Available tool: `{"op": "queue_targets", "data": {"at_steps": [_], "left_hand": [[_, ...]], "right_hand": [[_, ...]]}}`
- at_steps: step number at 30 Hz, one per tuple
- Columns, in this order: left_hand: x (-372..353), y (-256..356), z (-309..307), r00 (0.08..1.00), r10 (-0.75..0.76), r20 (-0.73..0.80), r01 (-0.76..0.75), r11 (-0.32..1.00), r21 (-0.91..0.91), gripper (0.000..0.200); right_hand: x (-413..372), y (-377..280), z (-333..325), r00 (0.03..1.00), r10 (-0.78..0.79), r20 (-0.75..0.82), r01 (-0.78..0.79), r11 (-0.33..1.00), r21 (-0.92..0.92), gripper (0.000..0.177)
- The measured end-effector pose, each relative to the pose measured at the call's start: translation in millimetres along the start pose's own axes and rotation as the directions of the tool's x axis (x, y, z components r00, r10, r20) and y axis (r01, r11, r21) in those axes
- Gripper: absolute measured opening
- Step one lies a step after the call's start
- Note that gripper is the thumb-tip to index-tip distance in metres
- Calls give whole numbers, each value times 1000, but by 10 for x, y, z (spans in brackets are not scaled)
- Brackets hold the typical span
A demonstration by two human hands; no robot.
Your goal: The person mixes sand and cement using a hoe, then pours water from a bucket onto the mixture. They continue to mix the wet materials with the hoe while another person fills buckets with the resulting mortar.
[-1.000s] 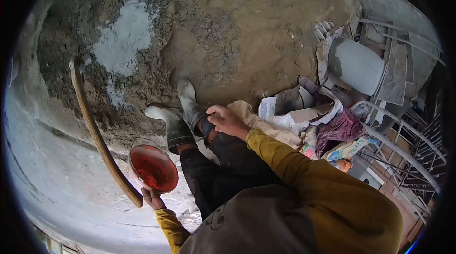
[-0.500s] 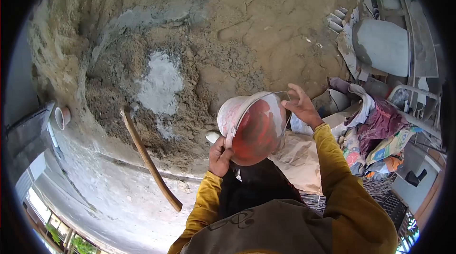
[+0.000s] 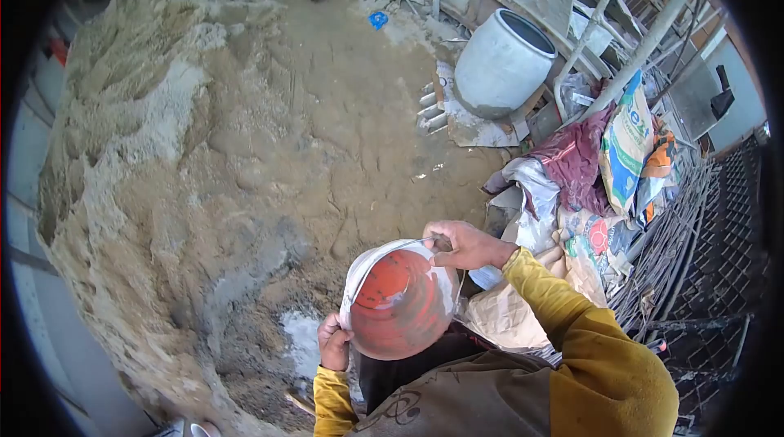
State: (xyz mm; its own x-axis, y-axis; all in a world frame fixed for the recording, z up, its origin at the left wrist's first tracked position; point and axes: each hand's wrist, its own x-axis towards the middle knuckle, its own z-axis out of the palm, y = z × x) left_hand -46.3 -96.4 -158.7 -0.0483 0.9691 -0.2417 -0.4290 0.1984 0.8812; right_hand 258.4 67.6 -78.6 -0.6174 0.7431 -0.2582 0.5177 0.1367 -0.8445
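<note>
Sandy ground (image 3: 351, 151) | left hand (image 3: 333, 343) clasping bucket (image 3: 404, 339) | right hand (image 3: 467, 246) curled round handle (image 3: 425, 239)

Both arms forward of the torso, hands bare and apart, the right reaching farther out. Left hand (image 3: 334, 342): fingers bent in a firm hold, knuckles up; its forearm, in a long mustard-yellow cloth left sleeve (image 3: 331, 401), runs up from the lower edge of view. Right hand (image 3: 464, 244): turned inward, back uppermost, fingers curled, thumb below them; bare wrist (image 3: 501, 253) roughly in line with the forearm. Mustard-yellow cloth right sleeve (image 3: 559, 294) slants back to the shoulder. Torso in a grey-brown shirt front (image 3: 482, 396) with a dark looping print.
</note>
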Motion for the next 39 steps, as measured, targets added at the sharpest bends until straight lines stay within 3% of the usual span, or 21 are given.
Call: {"op": "queue_targets", "data": {"at_steps": [5,9,11,14,15,16,17,18,21,23,25,27,30,33,37,39], "left_hand": [[565,486,-17,996,76,46,-73,995,-64,11],[1022,577,-177,995,97,24,-93,987,-133,18],[1140,740,-94,995,98,-5,-98,986,-134,17],[1516,690,-267,997,74,20,-74,997,-6,15],[1598,702,-320,996,84,18,-84,996,-5,15],[1676,728,-350,999,4,-36,-3,999,38,14],[1763,728,-384,993,-76,-88,83,994,77,14],[1864,613,-530,987,-86,-139,105,986,133,13],[1994,383,-910,989,-114,-94,134,958,253,12],[1982,253,-1036,980,-158,-117,185,945,270,11],[1915,147,-1155,966,-208,-153,245,926,288,11],[1902,30,-1177,926,-344,-155,373,898,235,9],[1957,-54,-1000,890,-419,-178,453,853,258,7],[2159,-221,-846,902,-402,-161,433,830,352,5],[2477,-363,-733,908,-410,-89,395,766,507,12],[2570,-440,-764,879,-457,-138,450,699,556,17]], "right_hand": [[209,-397,-425,985,-165,-60,163,986,-37,26],[490,-537,-612,975,-219,33,221,973,-70,25],[625,-553,-639,960,-245,139,258,962,-86,25],[748,-537,-845,958,-260,117,272,958,-94,22],[706,-560,-943,995,-60,78,53,995,87,19],[644,-541,-1036,986,153,71,-167,947,274,17],[575,-478,-1133,986,153,60,-164,947,276,17],[479,-404,-1238,972,229,-57,-193,910,366,16],[123,-215,-1610,848,415,-330,-168,801,575,16],[-100,-109,-1881,727,446,-522,-42,788,614,16],[-226,328,-2203,580,369,-726,56,871,488,15],[-226,482,-2499,462,362,-810,255,820,512,14],[-15,338,-2997,258,477,-840,314,781,539,10],[262,711,-3725,158,461,-873,509,720,472,13],[743,1196,-4853,28,473,-881,529,740,414,16],[925,1407,-5370,-52,480,-876,486,779,398,17]]}}
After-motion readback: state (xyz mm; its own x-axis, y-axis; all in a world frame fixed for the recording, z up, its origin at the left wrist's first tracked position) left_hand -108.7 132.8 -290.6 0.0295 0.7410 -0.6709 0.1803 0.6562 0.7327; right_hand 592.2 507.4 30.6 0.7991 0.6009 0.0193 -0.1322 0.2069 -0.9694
